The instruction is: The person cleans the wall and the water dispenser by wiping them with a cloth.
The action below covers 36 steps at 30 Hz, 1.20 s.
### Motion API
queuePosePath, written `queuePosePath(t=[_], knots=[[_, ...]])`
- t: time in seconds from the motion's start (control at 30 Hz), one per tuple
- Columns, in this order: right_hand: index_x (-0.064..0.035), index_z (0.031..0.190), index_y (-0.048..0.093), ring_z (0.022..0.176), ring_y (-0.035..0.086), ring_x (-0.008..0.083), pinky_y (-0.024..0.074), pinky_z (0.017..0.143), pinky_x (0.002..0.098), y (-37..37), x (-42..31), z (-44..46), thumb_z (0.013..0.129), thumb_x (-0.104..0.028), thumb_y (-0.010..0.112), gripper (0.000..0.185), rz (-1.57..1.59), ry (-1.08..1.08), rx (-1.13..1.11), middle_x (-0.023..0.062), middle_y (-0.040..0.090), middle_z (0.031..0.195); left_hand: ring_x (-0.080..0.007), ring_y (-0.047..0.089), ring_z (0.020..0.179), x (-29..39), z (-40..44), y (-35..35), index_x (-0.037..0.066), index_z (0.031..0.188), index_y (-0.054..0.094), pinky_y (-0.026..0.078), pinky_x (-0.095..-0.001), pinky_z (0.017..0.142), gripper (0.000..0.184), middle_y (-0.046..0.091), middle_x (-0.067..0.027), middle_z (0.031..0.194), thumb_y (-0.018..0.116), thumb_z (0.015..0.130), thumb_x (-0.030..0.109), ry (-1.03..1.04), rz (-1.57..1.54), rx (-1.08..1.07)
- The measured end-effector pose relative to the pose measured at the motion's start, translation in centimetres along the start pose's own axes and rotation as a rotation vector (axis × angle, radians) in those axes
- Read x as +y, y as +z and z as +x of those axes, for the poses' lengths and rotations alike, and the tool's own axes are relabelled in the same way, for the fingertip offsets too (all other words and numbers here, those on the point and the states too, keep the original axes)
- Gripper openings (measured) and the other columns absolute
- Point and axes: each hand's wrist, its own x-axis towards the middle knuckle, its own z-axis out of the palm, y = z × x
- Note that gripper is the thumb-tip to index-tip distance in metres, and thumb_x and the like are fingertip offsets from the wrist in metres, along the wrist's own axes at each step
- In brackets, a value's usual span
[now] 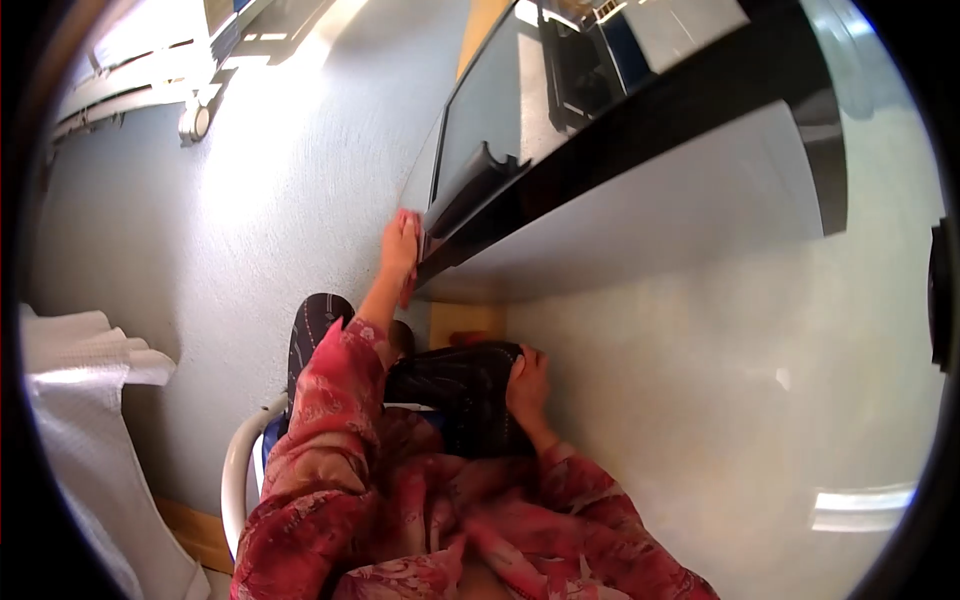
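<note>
At the near left corner of a glossy black-framed panel (620,150), my left hand (402,243) rests against the edge, fingers together and the wrist reaching far from my red patterned sleeve (335,400). I cannot tell whether those fingers close round the edge or only press on it, since their inner side is hidden. The panel slants from that corner toward the far right, its shiny face mirroring bright patches and dark shapes; a curved black piece (470,190) sits on it just beyond my fingers, and a plain grey surface (690,200) lies along its near side. My right hand (530,388) takes no part: it lies over the knee of my dark patterned trousers (460,385), fingers bent loosely, holding no object. I sit in a chair whose pale curved arm (236,455) shows on the left, with the pale wall (700,380) to the right and the grey floor (270,200) to the left. I judge the step in hand to be one of contact at this corner, by the left hand alone; any next move there calls for a sure hold on the edge, clear of the curved piece.
</note>
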Motion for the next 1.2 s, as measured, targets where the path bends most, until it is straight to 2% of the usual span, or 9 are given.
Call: queuePosePath(t=[0.1,0.33,0.4,0.43,0.57,0.67,0.87,1.0,1.2], knots=[[-0.0117,0.131,0.059,0.107,0.061,0.0419,0.0510,0.090,0.0493,-0.5,0.2,-0.2,0.104,-0.021,0.049,0.030,-0.006,0.040,-0.011,0.0191,0.057,0.125,-0.0224,0.056,0.074,-1.8,-3.3,1.0,0.001,0.085,0.053,0.047,-0.0407,0.070,0.031,0.054,-0.0125,0.075,0.047,0.105,0.024,0.135,0.044,0.221],[-0.0167,0.128,0.061,0.109,0.060,0.0402,0.0516,0.090,0.0497,-1.2,1.5,-0.8,0.103,-0.026,0.051,0.028,0.003,0.089,0.018,0.0162,0.057,0.125,-0.0277,0.061,0.085,8.0,-16.3,4.0,0.000,0.103,0.058,0.048,-0.0433,0.080,0.019,0.059,-0.0129,0.088,0.062,0.099,0.018,0.308,-0.333,0.282],[-0.0177,0.128,0.061,0.109,0.059,0.0401,0.0516,0.091,0.0496,-1.1,2.1,-0.7,0.103,-0.027,0.052,0.028,0.015,0.094,0.033,0.0159,0.057,0.125,-0.0188,0.055,0.083,9.1,-17.1,4.8,0.002,0.112,0.054,0.046,-0.0357,0.081,0.021,0.056,-0.0053,0.087,0.065,0.099,0.014,0.760,0.014,0.320],[-0.0187,0.127,0.062,0.110,0.058,0.0401,0.0515,0.091,0.0495,-1.0,2.5,-0.8,0.102,-0.028,0.053,0.028,0.006,0.091,0.040,0.0156,0.057,0.125,-0.0279,0.058,0.083,12.9,-17.5,4.6,0.002,0.108,0.058,0.046,-0.0387,0.080,0.022,0.059,-0.0104,0.088,0.071,0.091,0.008,1.017,0.167,0.391],[-0.0155,0.125,0.060,0.099,0.061,0.0422,0.0524,0.086,0.0494,-1.7,2.7,-0.9,0.100,-0.024,0.058,0.027,0.009,0.039,0.124,0.0184,0.060,0.115,-0.0387,0.060,0.086,19.2,-17.6,3.6,0.005,0.095,0.065,0.047,-0.0435,0.081,0.024,0.062,-0.0169,0.092,0.076,0.074,0.003,1.155,0.374,0.307],[-0.0147,0.123,0.062,0.097,0.062,0.0414,0.0530,0.085,0.0477,-2.3,3.1,-1.3,0.099,-0.024,0.060,0.026,-0.010,0.026,0.160,0.0178,0.061,0.114,-0.0328,0.061,0.078,25.0,-17.8,3.1,0.010,0.095,0.067,0.050,-0.0424,0.065,0.024,0.058,-0.0128,0.084,0.079,0.074,0.007,1.437,0.517,0.390],[-0.0147,0.123,0.063,0.096,0.062,0.0402,0.0535,0.085,0.0459,-2.7,3.3,-1.5,0.098,-0.025,0.062,0.027,-0.043,0.039,0.169,0.0170,0.061,0.115,-0.0305,0.062,0.078,39.5,-19.1,2.7,0.012,0.094,0.067,0.053,-0.0406,0.063,0.027,0.058,-0.0104,0.091,0.081,0.071,0.012,1.859,0.554,0.644],[-0.0157,0.124,0.063,0.097,0.062,0.0408,0.0534,0.086,0.0470,-3.0,3.6,-1.6,0.098,-0.026,0.060,0.028,-0.033,0.066,0.154,0.0162,0.060,0.118,-0.0283,0.066,0.080,35.9,-18.6,1.5,0.013,0.092,0.066,0.054,-0.0405,0.065,0.025,0.064,-0.0092,0.091,0.081,0.072,0.014,1.768,0.798,0.496],[-0.0149,0.124,0.063,0.100,0.061,0.0418,0.0520,0.088,0.0486,-3.4,3.6,-1.6,0.099,-0.026,0.058,0.028,0.012,0.072,0.133,0.0171,0.060,0.118,-0.0252,0.069,0.072,20.4,-16.1,0.0,0.016,0.098,0.065,0.056,-0.0405,0.059,0.023,0.068,-0.0049,0.084,0.076,0.078,0.019,1.479,1.009,0.092]])
